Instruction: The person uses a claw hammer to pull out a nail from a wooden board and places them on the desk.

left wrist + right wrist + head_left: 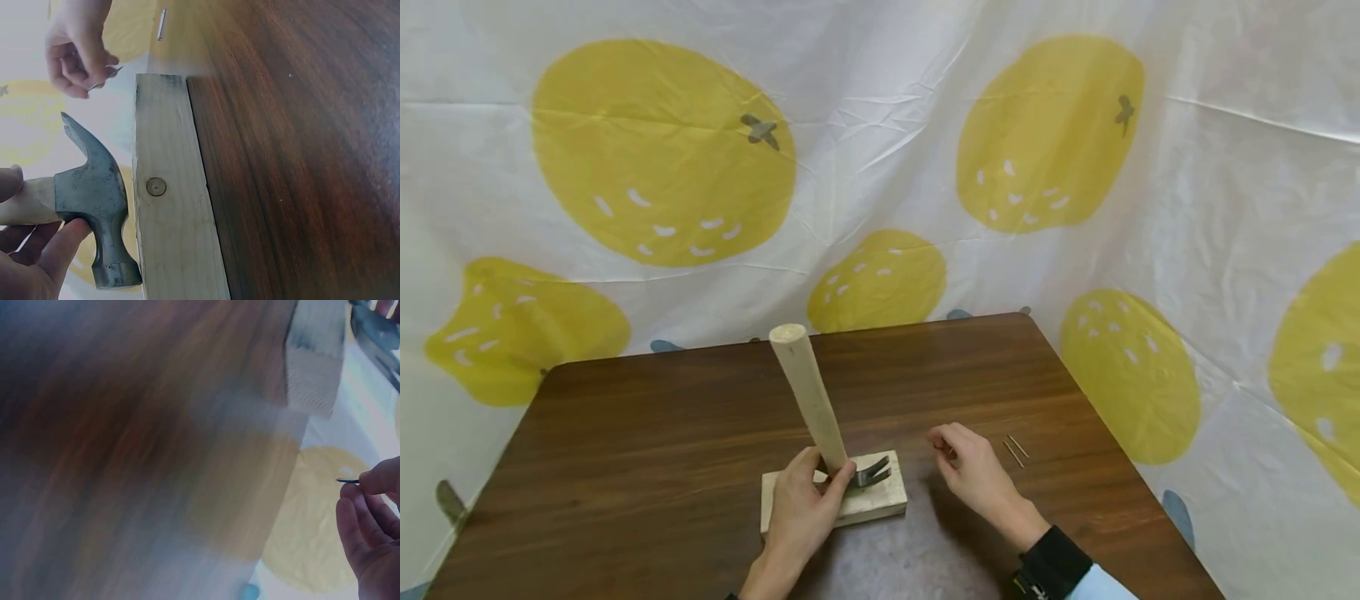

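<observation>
My left hand (pixel 801 504) holds a claw hammer (pixel 808 392) low on its wooden handle, with thumb and fingers close to the metal head (pixel 94 187). The handle points upward, leaning a little left in the head view. Beneath the hammer lies a pale wooden block (pixel 880 500), and a round knot marks its face in the left wrist view. To the right of the block, my right hand (pixel 976 475) is raised over the table. Between its thumb and fingertips it pinches a thin nail (pixel 348 481), whose tip sticks out past the fingers.
Two loose nails (pixel 1015 450) lie on the brown wooden table (pixel 662 450), just right of the right hand. A white cloth (pixel 872 158) printed with yellow fruit hangs behind the table and along its sides.
</observation>
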Demonstrator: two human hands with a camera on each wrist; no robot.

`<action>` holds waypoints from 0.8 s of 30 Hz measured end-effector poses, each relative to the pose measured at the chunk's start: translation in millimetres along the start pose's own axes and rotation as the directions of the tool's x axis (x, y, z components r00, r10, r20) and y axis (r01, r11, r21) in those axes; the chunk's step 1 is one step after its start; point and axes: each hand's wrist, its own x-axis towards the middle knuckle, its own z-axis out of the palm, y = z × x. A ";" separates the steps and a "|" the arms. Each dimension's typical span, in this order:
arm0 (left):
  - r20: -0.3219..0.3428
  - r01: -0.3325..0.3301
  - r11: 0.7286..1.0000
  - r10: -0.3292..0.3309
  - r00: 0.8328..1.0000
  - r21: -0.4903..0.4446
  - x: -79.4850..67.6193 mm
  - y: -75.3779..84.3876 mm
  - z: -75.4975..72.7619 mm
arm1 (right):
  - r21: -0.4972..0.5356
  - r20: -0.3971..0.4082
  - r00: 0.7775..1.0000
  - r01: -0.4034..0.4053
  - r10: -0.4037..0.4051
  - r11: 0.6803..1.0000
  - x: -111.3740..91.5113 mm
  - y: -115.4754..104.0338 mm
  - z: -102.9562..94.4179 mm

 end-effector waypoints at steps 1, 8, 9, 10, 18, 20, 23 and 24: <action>0.002 0.002 1.000 -0.002 1.000 0.001 -0.3 0.1 0.4 | -0.019 0.013 1.000 -0.014 0.014 1.000 -1.9 2.3 -1.5; 0.022 -0.015 1.000 0.015 1.000 0.004 -0.6 1.6 2.8 | -0.112 0.051 0.992 -0.105 0.111 0.988 -14.1 15.7 -9.8; 0.021 -0.022 1.000 0.022 1.000 0.008 -0.6 1.9 3.0 | -0.119 0.056 0.992 -0.110 0.117 0.987 -15.3 16.8 -10.5; 0.019 -0.030 0.999 0.030 0.999 0.014 -0.7 2.1 3.3 | -0.120 0.063 0.990 -0.118 0.127 0.986 -16.2 17.5 -11.2; 0.003 -0.054 0.998 0.054 0.999 0.018 -1.5 1.9 5.0 | -0.183 0.145 0.963 -0.201 0.229 0.962 -23.2 24.4 -13.2; 0.004 -0.053 0.998 0.053 0.999 0.019 -1.6 1.8 5.1 | -0.194 0.151 0.961 -0.200 0.230 0.960 -24.8 27.0 -13.0; 0.009 -0.049 0.999 0.049 0.999 0.017 -2.1 1.6 5.4 | -0.214 0.137 0.968 -0.179 0.211 0.960 -27.4 30.6 -12.7; 0.013 -0.048 0.999 0.048 0.999 0.018 -2.2 1.5 5.5 | -0.222 0.130 0.971 -0.171 0.203 0.960 -28.3 31.8 -12.7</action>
